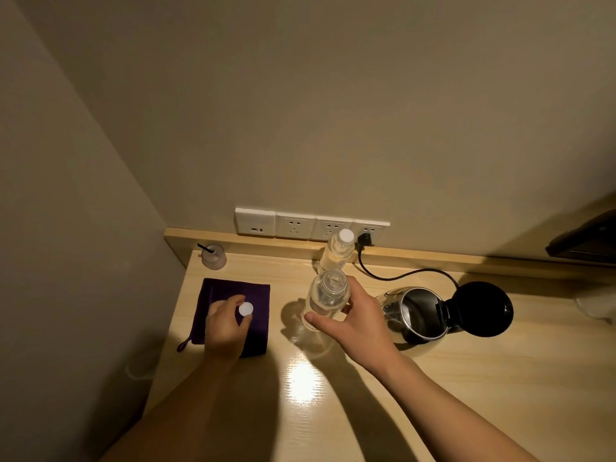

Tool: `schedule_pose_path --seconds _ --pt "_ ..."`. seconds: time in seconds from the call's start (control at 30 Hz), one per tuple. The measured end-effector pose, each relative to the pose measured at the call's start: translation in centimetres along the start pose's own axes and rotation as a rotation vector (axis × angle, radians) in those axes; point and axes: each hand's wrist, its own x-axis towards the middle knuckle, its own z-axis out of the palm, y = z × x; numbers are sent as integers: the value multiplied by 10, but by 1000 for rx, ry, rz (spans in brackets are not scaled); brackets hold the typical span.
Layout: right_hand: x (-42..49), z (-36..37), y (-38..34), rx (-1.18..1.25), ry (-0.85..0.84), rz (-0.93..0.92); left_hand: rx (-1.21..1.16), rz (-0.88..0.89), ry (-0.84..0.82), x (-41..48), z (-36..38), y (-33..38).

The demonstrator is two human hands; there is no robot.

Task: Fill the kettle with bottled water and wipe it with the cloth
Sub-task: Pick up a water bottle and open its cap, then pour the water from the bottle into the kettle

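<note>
An uncapped clear water bottle (325, 296) stands upright on the wooden desk, and my right hand (358, 320) grips its body. Its white cap (246, 309) is pinched in the fingers of my left hand (226, 328), which hovers over the folded purple cloth (230, 295). To the right of the bottle stands the steel kettle (416, 315) with its black lid (481, 310) flipped open. A second, capped water bottle (336, 251) stands behind, near the wall.
A row of wall sockets (311, 226) runs above the desk's back ledge, and the kettle's black cord (400, 275) is plugged into the rightmost one. A small glass jar with a black stick (213, 256) sits in the back left corner. A dark object (583, 241) is at the right edge.
</note>
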Motion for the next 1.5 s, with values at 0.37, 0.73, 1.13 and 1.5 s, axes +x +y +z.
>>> schedule_pose_path --seconds 0.37,0.73,1.13,1.5 --pt "-2 -19 -24 6 22 -98 -363 165 -617 -25 -55 133" --pt "-7 -51 -46 -54 -44 -146 -541 356 -704 -22 -53 199" --pt "-104 -72 46 -93 426 -147 -411 333 -763 -28 -32 214" --pt "-132 -43 190 -550 328 450 -246 360 -973 -37 5 215"
